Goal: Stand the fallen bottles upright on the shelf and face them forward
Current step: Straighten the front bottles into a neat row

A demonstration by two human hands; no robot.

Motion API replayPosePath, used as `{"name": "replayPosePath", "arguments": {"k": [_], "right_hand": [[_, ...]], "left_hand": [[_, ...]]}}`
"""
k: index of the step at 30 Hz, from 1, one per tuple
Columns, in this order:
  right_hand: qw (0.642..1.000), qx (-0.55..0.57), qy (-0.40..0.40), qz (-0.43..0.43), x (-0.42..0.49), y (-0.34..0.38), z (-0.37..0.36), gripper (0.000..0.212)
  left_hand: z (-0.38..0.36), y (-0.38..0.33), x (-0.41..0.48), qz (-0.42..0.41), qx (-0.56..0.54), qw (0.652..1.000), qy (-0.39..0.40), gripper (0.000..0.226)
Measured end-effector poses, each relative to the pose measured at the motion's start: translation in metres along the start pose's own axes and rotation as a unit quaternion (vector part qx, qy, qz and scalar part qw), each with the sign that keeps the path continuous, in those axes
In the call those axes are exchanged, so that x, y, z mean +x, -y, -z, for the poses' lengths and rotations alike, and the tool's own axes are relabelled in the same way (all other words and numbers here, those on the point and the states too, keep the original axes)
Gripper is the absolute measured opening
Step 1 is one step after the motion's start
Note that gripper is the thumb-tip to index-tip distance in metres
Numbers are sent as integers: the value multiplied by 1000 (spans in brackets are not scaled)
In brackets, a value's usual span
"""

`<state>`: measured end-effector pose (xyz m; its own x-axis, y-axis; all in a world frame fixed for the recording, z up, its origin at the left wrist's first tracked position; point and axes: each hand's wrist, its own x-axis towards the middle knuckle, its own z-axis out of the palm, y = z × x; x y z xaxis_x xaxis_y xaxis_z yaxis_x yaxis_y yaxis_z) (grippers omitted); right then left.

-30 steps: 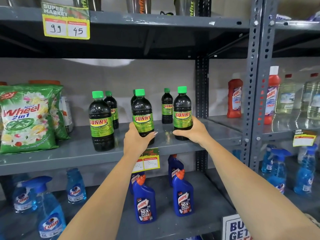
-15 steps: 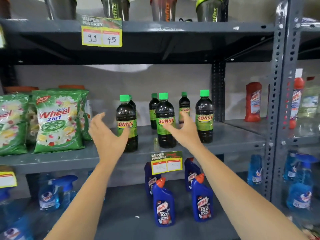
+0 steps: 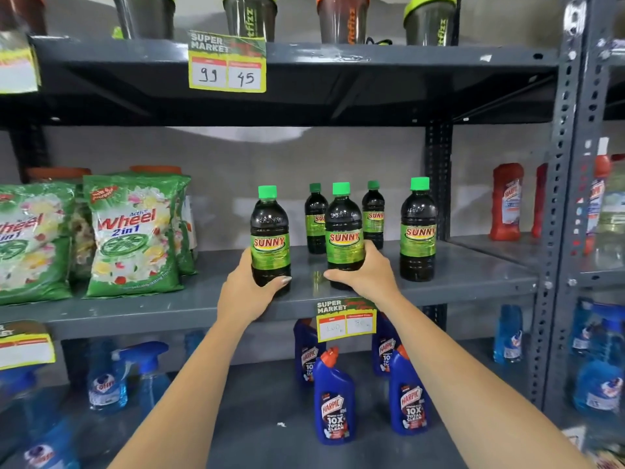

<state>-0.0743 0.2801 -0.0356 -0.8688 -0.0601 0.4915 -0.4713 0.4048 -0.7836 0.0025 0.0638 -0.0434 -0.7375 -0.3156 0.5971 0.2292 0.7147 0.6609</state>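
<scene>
Several dark SUNNY bottles with green caps stand upright on the grey middle shelf [image 3: 473,275], labels facing forward. My left hand [image 3: 248,292] grips the base of the left front bottle [image 3: 270,231]. My right hand [image 3: 367,275] grips the lower part of the middle front bottle [image 3: 344,231]. A third front bottle [image 3: 418,228] stands free to the right. Two more bottles stand behind, one [image 3: 315,216] left of the middle bottle and one [image 3: 373,211] right of it.
Green Wheel detergent bags [image 3: 135,235] lean at the shelf's left. Blue Harpic bottles [image 3: 333,401] and Colin spray bottles [image 3: 108,384] fill the lower shelf. Shaker cups [image 3: 250,15] stand above. A price tag [image 3: 345,319] hangs on the shelf edge. Red Harpic bottles [image 3: 507,201] sit beyond the upright post [image 3: 561,164].
Both hands shifted one bottle to the left: they let go of the middle and right bottles, passed open in the air, and now grip the left and middle front bottles.
</scene>
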Motion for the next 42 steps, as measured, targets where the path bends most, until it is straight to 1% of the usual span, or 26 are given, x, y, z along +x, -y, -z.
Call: {"name": "replayPosePath", "arguments": {"k": [4, 9, 13, 24, 32, 42], "right_hand": [[1000, -8, -5, 6, -2, 2, 1, 79], [1000, -14, 14, 13, -2, 4, 5, 81], [999, -11, 38, 2, 1, 5, 6, 83], [998, -5, 57, -5, 1, 5, 7, 85], [1000, -3, 28, 2, -3, 5, 2, 84], [999, -24, 22, 4, -4, 5, 1, 83]], "left_hand": [[0, 1, -1, -1, 4, 1000, -7, 78], [0, 1, -1, -2, 11, 1000, -2, 77], [0, 1, -2, 1, 18, 1000, -6, 78], [0, 3, -2, 0, 10, 1000, -3, 80], [1, 3, -3, -3, 13, 1000, -5, 79], [1, 1, -3, -11, 27, 999, 13, 75]]}}
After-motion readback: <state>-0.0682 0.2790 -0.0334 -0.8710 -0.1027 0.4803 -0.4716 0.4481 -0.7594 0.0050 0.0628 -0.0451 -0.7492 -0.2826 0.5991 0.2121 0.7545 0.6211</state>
